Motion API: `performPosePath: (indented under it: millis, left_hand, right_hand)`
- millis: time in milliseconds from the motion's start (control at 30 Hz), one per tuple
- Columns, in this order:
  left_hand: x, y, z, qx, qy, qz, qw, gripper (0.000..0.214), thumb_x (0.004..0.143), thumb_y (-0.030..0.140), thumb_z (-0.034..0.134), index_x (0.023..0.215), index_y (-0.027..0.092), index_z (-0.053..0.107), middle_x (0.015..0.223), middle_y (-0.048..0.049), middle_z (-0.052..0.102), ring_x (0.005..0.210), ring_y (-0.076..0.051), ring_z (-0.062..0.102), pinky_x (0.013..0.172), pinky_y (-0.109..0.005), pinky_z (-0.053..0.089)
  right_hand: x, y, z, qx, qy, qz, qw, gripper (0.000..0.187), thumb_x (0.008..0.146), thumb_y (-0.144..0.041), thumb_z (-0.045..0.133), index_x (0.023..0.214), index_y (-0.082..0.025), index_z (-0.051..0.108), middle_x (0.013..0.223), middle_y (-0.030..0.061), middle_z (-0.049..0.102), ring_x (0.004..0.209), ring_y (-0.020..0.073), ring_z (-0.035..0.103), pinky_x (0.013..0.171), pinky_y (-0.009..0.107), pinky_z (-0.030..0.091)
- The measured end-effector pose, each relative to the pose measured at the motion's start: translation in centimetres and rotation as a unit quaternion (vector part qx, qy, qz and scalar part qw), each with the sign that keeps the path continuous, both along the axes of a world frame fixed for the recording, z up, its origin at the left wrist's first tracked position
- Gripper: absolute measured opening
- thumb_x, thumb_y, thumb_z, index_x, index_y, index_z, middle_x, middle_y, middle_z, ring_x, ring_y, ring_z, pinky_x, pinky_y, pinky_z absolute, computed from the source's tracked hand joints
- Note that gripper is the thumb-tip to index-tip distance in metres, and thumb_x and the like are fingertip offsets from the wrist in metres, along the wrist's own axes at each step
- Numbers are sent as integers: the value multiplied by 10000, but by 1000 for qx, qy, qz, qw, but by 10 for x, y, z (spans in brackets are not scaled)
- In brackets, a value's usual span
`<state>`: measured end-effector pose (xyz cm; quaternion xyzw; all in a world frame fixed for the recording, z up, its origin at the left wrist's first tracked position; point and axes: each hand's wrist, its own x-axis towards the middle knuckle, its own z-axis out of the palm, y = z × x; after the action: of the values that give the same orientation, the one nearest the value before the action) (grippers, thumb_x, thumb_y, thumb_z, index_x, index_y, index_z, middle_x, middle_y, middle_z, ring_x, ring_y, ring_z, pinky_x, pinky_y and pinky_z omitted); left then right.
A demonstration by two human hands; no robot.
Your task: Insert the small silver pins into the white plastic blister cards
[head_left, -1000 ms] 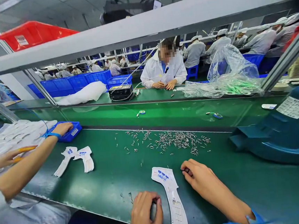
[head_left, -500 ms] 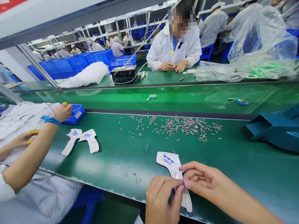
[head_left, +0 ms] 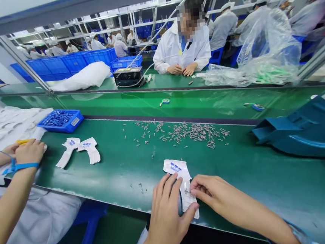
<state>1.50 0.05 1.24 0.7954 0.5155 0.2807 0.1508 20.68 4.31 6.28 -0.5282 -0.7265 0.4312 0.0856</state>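
A white plastic shell half shaped like a gun handle [head_left: 185, 173], with blue pieces at its wide end, lies on the green bench in front of me. My left hand [head_left: 168, 208] is open, its fingers apart along the shell's left side and the thumb near its lower end. At the shell's right edge, my right hand [head_left: 211, 191] has thumb and forefinger pinched together on a small metal part [head_left: 187, 191], held low over the shell's inner face. Farther back, many loose small metal parts [head_left: 194, 131] are scattered on the bench.
Two more white shells [head_left: 89, 149] lie to the left, near a blue bin [head_left: 75, 121] of small blue pieces. A neighbour's hands [head_left: 28, 152] hold something yellow at far left. A teal chute-like tray [head_left: 299, 129] stands right. A co-worker [head_left: 181, 52] sits opposite.
My left hand has opened from its pinch and spread beside the shell. My right hand has lowered toward the shell. The neighbour's hand has moved back from the blue bin.
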Motion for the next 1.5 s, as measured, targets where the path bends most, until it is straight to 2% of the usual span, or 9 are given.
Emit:
performPosePath:
  millis: [433,567,733,900,1033,1167,1267,1367,1500]
  left_hand:
    - [0,-1,-8,-32,23,-10,999,556,892,343,674,1380,148,492,1423,-110,567,1355,-326,463,1065,-502,454]
    - [-1,1,-9,-13,16,2,1000,550,875,312,698,1368,156,509,1395,-105,593,1320,-315,502,1040,-482,482]
    - [-6,5,-24,47,15,0,999,591,890,301,676,1429,186,464,1384,-102,607,1244,-287,576,983,-428,532]
    - [-6,15,-31,66,-50,21,996,616,926,350,599,1493,241,386,1437,-94,559,1301,-291,525,1025,-439,507]
    - [-45,34,-17,81,-34,129,988,516,972,297,490,1481,295,403,1494,-75,490,1377,-292,435,1065,-507,459]
    - [-122,63,-12,129,63,221,964,450,960,349,494,1391,222,507,1450,-121,514,1350,-337,433,1076,-576,414]
    - [-172,88,-16,134,140,304,933,511,959,437,409,1322,116,572,1440,-195,500,1358,-401,399,1065,-596,400]
    - [-201,107,-23,76,202,369,904,616,955,487,346,1369,70,534,1471,-233,456,1385,-448,351,1024,-607,415]
    - [-209,113,-25,56,224,366,902,611,933,513,323,1305,93,567,1414,-215,517,1348,-409,419,1035,-565,412]
  right_hand:
    - [-11,8,-1,-2,-105,12,994,73,959,-239,452,903,-240,499,915,35,655,869,233,600,709,324,391]
    - [-9,10,-14,-43,5,-29,999,49,949,-275,483,928,-248,448,820,-2,634,751,190,626,649,291,436]
    - [-15,2,-37,-95,178,-121,972,233,888,-339,603,1008,-250,425,906,-15,625,697,136,649,632,254,506]
    - [-13,19,-32,-80,241,-145,956,305,881,-463,640,959,-237,451,768,-33,608,688,142,627,617,256,498]
    - [20,96,-19,-42,274,-222,935,374,823,-513,695,946,-223,493,882,30,689,758,179,689,664,300,559]
    - [61,199,-13,82,139,-307,938,193,906,-368,583,963,-184,565,961,132,730,916,232,716,791,344,578]
    - [84,243,-9,138,61,-326,933,225,912,-309,537,1030,-143,631,979,164,733,999,291,700,877,414,549]
    - [101,239,-13,188,-34,-299,935,287,883,-239,518,1100,-133,674,1086,178,726,1119,344,649,1011,487,458]
    - [127,182,-38,189,-140,-214,948,381,830,-215,543,1168,-146,704,1268,178,675,1213,361,601,1057,459,433]
